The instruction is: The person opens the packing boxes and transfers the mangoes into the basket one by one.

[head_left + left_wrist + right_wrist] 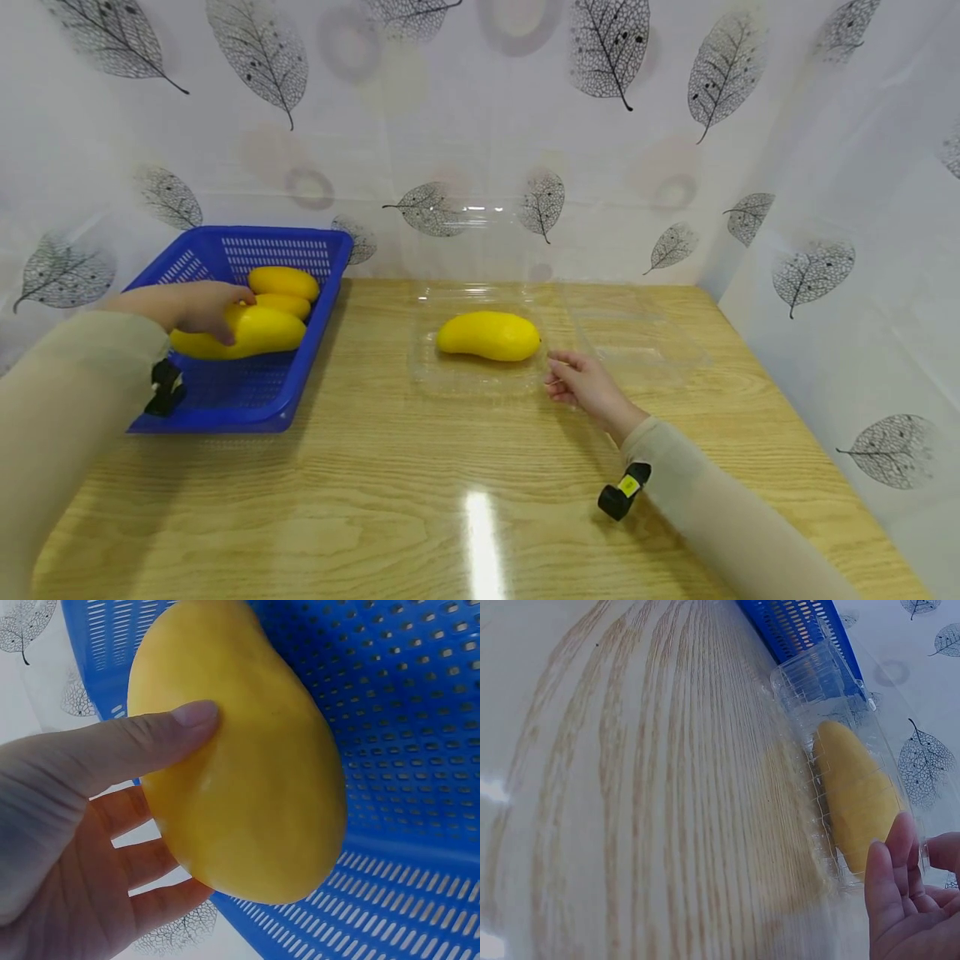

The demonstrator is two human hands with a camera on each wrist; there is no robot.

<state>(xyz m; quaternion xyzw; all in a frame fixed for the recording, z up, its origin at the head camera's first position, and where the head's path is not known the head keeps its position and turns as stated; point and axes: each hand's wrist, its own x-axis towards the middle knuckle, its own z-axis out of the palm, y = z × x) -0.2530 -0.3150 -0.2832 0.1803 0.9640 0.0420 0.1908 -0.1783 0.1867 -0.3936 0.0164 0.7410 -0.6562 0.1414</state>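
Note:
My left hand is over the blue basket and grips a yellow mango, thumb on its upper side. In the left wrist view, that mango fills the middle, its underside hidden. Two more mangoes, a rear one and a middle one, lie just behind it. On the table, a clear plastic clamshell box stands with its lid raised and one mango lying inside. At the box's right edge, my right hand pinches the rim between thumb and fingers.
The blue perforated basket stands at the left of the wooden table. Another clear plastic box lies to the right of the first. A leaf-printed white curtain borders the table at the back and right.

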